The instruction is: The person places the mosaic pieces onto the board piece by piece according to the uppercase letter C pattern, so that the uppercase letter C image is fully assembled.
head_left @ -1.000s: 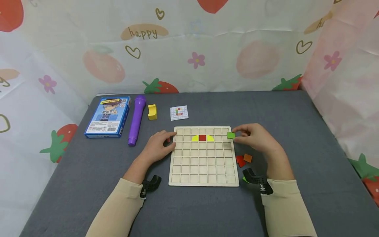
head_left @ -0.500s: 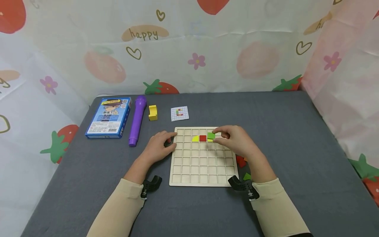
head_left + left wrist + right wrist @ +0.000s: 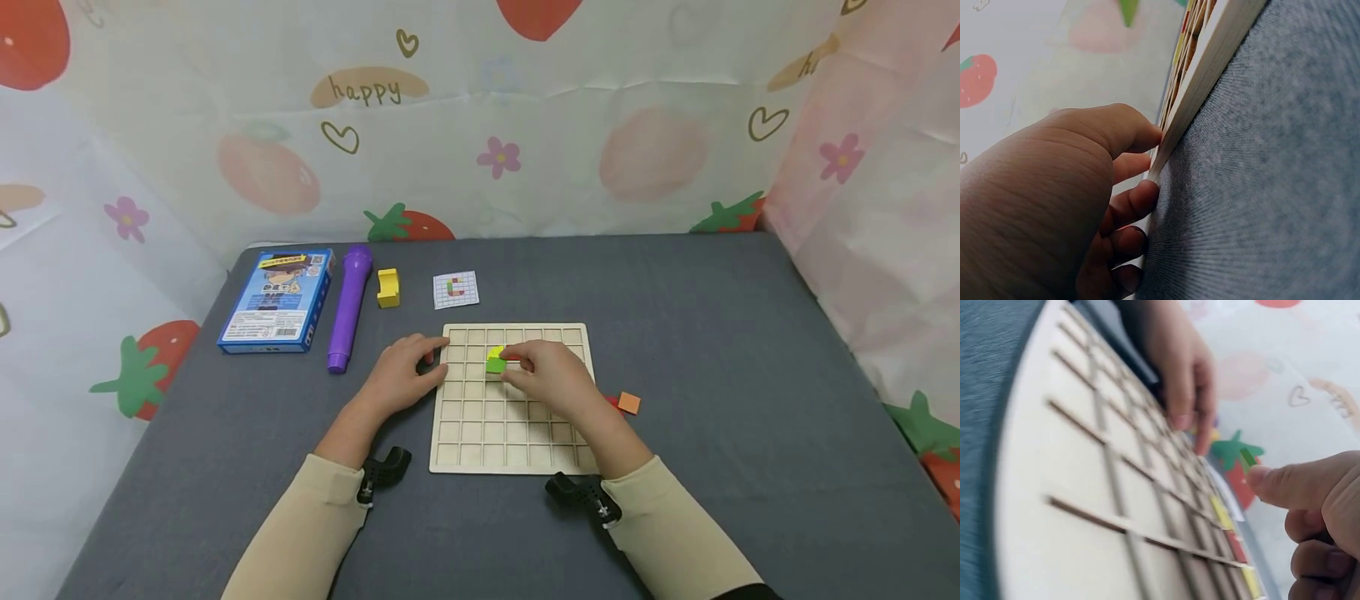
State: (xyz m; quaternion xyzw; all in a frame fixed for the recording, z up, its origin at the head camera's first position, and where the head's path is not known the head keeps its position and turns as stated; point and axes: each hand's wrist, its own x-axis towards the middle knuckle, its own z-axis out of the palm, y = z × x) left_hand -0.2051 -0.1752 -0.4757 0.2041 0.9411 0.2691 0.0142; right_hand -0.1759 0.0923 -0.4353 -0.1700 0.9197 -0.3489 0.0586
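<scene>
My right hand [image 3: 551,377] pinches a green square tile [image 3: 495,366] between thumb and fingers, low over the upper left part of a pale gridded wooden board [image 3: 468,433]. In the right wrist view the tile appears edge-on at the thumb tip. Just beyond it sits a yellow tile [image 3: 1221,512], in a row with a red tile [image 3: 1236,546] and another yellow tile [image 3: 1251,581]; in the head view my right hand largely covers this row's right part. My left hand [image 3: 401,373] rests thumb and fingertips against the board's left edge, its fingers relaxed.
An orange tile [image 3: 629,403] and a partly hidden red tile [image 3: 612,402] lie right of the board. Behind it is a small pattern card [image 3: 456,289]. At the back left are a blue box [image 3: 277,300], a purple microphone-shaped stick [image 3: 349,308] and a yellow block [image 3: 387,288].
My right hand has carried the green tile leftward from the board's upper right edge, over the coloured row, to just below the left yellow tile. The left hand has stayed at the board's edge.
</scene>
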